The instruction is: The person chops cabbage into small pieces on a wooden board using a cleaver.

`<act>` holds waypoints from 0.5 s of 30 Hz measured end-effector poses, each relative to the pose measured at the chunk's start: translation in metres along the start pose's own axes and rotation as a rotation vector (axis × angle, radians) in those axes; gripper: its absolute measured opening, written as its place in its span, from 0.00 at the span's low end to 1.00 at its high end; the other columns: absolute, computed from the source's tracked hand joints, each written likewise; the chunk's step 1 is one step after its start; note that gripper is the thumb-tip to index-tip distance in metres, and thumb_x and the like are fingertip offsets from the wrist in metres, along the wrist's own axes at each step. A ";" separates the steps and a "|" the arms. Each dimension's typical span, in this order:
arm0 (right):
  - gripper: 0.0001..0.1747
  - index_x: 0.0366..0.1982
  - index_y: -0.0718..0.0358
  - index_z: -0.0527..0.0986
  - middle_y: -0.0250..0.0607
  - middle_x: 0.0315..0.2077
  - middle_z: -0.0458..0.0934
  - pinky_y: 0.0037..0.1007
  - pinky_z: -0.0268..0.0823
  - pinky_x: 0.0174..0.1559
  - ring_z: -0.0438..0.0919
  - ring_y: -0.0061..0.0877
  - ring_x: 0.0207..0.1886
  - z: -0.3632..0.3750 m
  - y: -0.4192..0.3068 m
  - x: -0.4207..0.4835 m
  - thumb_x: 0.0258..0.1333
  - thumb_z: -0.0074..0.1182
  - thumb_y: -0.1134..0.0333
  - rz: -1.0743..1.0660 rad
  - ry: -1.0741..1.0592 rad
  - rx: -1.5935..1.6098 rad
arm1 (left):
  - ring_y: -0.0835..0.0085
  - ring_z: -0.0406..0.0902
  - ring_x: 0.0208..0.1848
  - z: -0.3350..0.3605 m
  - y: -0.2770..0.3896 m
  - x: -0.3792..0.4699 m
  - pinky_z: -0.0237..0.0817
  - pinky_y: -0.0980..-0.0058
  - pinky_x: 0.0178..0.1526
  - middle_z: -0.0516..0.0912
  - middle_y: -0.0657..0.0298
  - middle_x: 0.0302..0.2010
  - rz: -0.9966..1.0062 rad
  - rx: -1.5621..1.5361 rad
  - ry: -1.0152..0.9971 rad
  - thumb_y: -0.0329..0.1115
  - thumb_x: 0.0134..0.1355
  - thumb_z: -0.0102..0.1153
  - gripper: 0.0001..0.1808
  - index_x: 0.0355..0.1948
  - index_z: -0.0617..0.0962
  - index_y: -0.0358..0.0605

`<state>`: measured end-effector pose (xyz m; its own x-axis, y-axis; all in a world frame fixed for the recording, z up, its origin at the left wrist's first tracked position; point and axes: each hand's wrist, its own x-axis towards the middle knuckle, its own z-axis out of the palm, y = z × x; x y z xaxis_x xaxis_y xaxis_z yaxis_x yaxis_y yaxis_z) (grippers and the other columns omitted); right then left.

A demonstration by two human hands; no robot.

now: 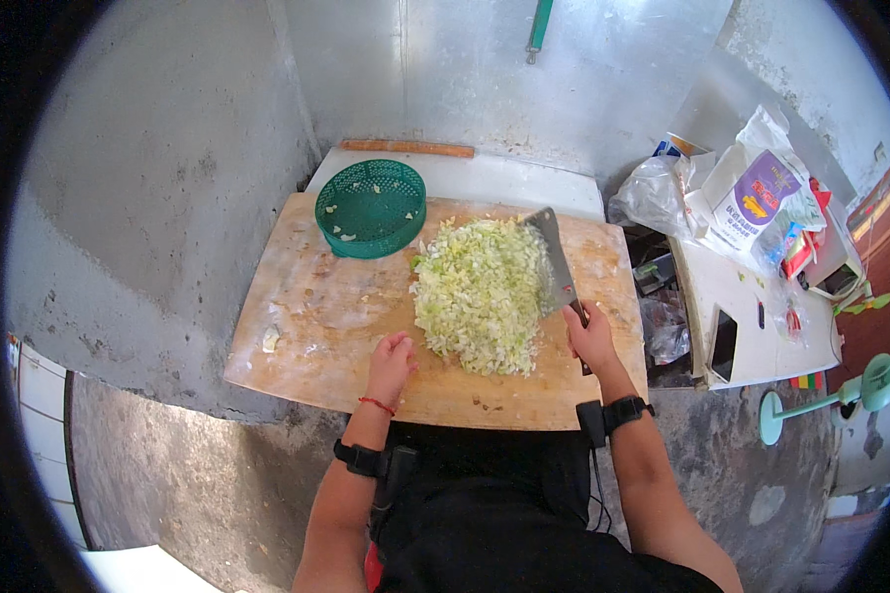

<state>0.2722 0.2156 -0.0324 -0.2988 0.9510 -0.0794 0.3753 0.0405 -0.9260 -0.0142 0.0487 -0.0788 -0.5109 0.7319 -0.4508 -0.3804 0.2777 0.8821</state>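
Note:
My right hand (595, 337) grips the dark handle of a cleaver (558, 256). Its broad steel blade stands along the right side of a heap of finely chopped cabbage (478, 300); the lower part of the blade is blurred against the pieces. Loosely curled, my left hand (391, 365) is over the front of the wooden board (326, 296), left of the heap and apart from it. I see nothing in its fingers. A green perforated plastic basket (377, 248) sits on the board's back left, with a few cabbage scraps inside.
A small pale scrap (271, 339) lies at the board's left. Behind stands a white surface with a wooden strip (408, 148). On the right, a side table (771, 348) holds a phone (724, 345) and a printed white sack (756, 193). Nearby is a green fan (877, 382).

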 end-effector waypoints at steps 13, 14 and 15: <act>0.24 0.55 0.69 0.61 0.41 0.33 0.76 0.25 0.66 0.35 0.73 0.22 0.33 0.074 -0.052 -0.060 0.59 0.45 0.66 -0.073 -0.173 0.023 | 0.76 0.71 0.45 0.087 0.037 -0.065 0.64 0.76 0.47 0.75 0.64 0.42 -0.068 0.019 -0.545 0.49 0.63 0.46 0.22 0.47 0.71 0.41; 0.24 0.54 0.70 0.62 0.40 0.33 0.76 0.24 0.66 0.35 0.73 0.21 0.33 0.076 -0.063 -0.063 0.59 0.44 0.65 -0.112 -0.145 0.077 | 0.76 0.71 0.45 0.097 0.050 -0.077 0.64 0.76 0.48 0.75 0.63 0.42 -0.033 -0.045 -0.594 0.50 0.62 0.47 0.23 0.47 0.70 0.40; 0.23 0.54 0.70 0.62 0.39 0.33 0.76 0.24 0.66 0.35 0.73 0.20 0.34 0.076 -0.074 -0.068 0.60 0.43 0.65 -0.150 -0.115 0.132 | 0.77 0.70 0.46 0.107 0.060 -0.088 0.63 0.76 0.49 0.75 0.63 0.42 0.001 -0.109 -0.644 0.50 0.61 0.49 0.25 0.47 0.69 0.39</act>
<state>0.1976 0.1249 0.0138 -0.4436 0.8958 0.0284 0.2033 0.1315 -0.9702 0.0905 0.0681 0.0283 0.0399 0.9680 -0.2478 -0.4735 0.2367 0.8484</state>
